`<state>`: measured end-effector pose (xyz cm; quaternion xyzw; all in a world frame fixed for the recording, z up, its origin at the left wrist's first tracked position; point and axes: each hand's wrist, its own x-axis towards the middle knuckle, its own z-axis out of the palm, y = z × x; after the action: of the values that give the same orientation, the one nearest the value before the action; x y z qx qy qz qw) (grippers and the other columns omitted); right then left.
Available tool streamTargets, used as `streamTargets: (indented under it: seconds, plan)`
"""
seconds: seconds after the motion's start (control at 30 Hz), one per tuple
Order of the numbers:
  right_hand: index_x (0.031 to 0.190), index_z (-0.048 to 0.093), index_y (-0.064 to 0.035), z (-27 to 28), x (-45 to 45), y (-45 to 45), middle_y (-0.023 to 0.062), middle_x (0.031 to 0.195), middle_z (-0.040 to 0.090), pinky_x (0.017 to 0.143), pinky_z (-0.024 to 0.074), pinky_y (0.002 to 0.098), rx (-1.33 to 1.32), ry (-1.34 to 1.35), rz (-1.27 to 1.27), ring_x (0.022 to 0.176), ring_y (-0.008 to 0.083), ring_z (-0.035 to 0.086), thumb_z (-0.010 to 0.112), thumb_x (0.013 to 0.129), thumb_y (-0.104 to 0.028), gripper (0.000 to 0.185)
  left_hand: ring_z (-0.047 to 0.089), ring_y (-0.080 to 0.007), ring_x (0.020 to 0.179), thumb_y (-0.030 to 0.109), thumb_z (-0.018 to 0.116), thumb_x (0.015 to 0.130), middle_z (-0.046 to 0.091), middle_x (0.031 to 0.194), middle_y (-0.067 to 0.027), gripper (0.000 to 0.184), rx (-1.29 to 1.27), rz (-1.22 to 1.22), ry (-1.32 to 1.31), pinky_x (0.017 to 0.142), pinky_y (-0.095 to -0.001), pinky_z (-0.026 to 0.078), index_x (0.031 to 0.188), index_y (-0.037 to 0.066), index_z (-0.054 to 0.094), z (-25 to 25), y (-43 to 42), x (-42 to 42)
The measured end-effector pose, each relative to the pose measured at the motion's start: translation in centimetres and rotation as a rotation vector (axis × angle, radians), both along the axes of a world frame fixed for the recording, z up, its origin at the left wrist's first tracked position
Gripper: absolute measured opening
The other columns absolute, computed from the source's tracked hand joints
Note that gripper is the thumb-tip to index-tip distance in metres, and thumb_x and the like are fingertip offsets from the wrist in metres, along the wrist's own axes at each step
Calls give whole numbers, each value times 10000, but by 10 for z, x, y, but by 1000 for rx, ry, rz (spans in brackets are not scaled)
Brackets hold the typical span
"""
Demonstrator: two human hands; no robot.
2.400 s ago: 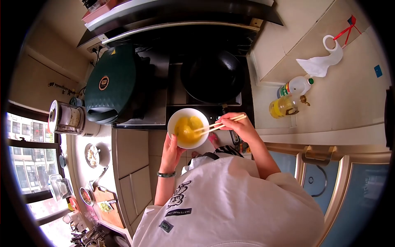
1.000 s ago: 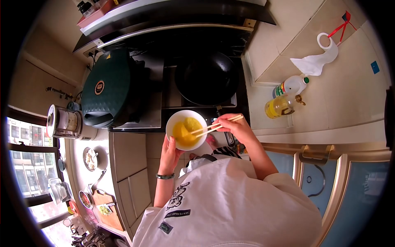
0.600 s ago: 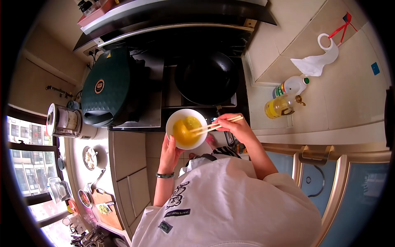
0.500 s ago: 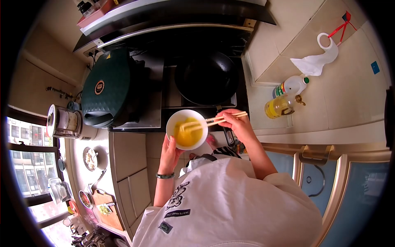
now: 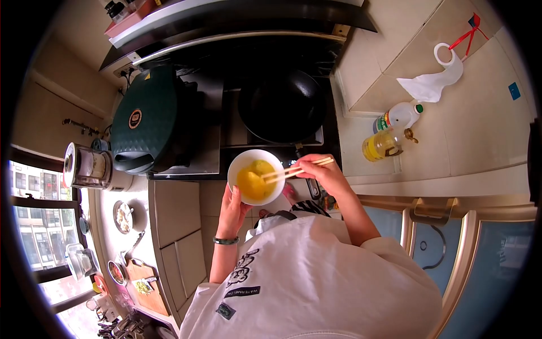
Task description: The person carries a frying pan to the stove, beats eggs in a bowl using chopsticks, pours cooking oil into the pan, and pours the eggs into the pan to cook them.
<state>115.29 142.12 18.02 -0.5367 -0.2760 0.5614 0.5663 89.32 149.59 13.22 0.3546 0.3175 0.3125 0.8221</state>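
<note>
My left hand (image 5: 232,210) is wrapped round the lower left side of a white bowl (image 5: 234,169), thumb over the rim. Yellow beaten egg (image 5: 252,183) lies in the bowl. Fingers of my right hand (image 5: 319,171) are closed on a pair of wooden chopsticks (image 5: 291,171), whose tips dip into the egg from the right. The bowl is held in front of the stove's near edge. Just beyond it a black wok (image 5: 281,107) sits on the stove, its handle pointing back towards my right hand.
A green electric griddle (image 5: 148,118) stands left of the wok. On the right are an oil bottle (image 5: 384,146), a clear bottle (image 5: 402,115) and a hanging paper roll (image 5: 446,73). The left counter holds a blender (image 5: 93,165), a plate of food (image 5: 123,217) and a cutting board (image 5: 152,291).
The chopsticks have shifted about in the egg, and my right hand has moved with them. My left hand keeps its hold on the bowl. The view has shifted slightly.
</note>
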Motion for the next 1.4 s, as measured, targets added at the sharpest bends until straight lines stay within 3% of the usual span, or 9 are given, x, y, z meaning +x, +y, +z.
streamTargets:
  seconds: [0.27, 0.4, 0.5, 0.6, 0.67, 0.97, 1.2, 1.23, 1.4]
  plan:
    - [974, 642, 43, -4, 3, -1, 139, 938, 674, 805, 565, 307, 57, 135, -66, 887, 221, 674, 582, 908, -112, 179, 595, -222, 1074, 372, 416, 991, 526, 1234, -106, 509, 13, -7, 6, 834, -359, 562, 1387, 74, 303, 0, 0, 3]
    - [971, 641, 40, -4, 1, -1, 131, 939, 671, 786, 567, 300, 0, 10, 13, 883, 219, 674, 573, 918, -131, 191, 598, -217, 1067, 374, 415, 991, 527, 1228, -105, 507, 9, 10, -1, 828, -348, 565, 1384, 73, 303, -2, -1, 6]
    - [966, 637, 47, -2, 2, 3, 136, 939, 669, 801, 565, 296, 69, 73, -193, 898, 232, 675, 570, 916, -109, 177, 597, -217, 1068, 369, 406, 995, 530, 1225, -105, 499, 10, 12, 3, 830, -347, 565, 1383, 73, 302, 4, 1, 10]
    - [962, 634, 40, -3, 6, 1, 134, 950, 664, 798, 562, 299, 18, -6, 24, 913, 231, 669, 563, 921, -118, 178, 593, -222, 1076, 357, 392, 1002, 530, 1229, -108, 483, 11, 11, 2, 834, -349, 563, 1383, 74, 302, 8, 2, 14]
    - [980, 638, 34, -5, 12, 3, 125, 998, 656, 831, 551, 306, 102, 134, -94, 934, 210, 656, 548, 933, -118, 183, 591, -225, 1082, 350, 384, 1006, 529, 1234, -111, 475, 7, 9, -5, 836, -349, 562, 1384, 74, 302, 11, 6, 20]
    - [1009, 648, 26, -17, 38, 31, 87, 932, 667, 734, 545, 244, 172, -171, -16, 841, 139, 655, 503, 973, -186, 259, 609, -223, 1052, 297, 422, 1003, 572, 1180, -99, 392, -18, -40, 72, 840, -350, 558, 1314, 59, 393, 19, 58, 67]
    - [1013, 630, 57, -49, 68, 62, 98, 936, 668, 790, 551, 248, 186, -139, -150, 857, 163, 672, 564, 946, -168, 244, 636, -191, 886, 300, 503, 967, 587, 1017, -74, 358, 12, -120, 233, 735, -367, 589, 1210, 42, 454, -35, 132, 131]
    - [1015, 627, 66, -53, 72, 64, 117, 958, 666, 808, 550, 256, 180, -109, -176, 874, 180, 672, 554, 950, -169, 254, 652, -247, 918, 285, 511, 965, 586, 1076, -128, 357, 19, -158, 216, 695, -365, 603, 1196, 20, 449, -49, 144, 138]
    - [1033, 621, 77, -81, 91, 71, 145, 1007, 657, 820, 549, 272, 121, -78, -240, 899, 196, 667, 540, 954, -165, 267, 656, -255, 869, 285, 514, 959, 589, 1005, -134, 355, 6, -132, 396, 666, -379, 604, 1162, 5, 436, -77, 172, 188]
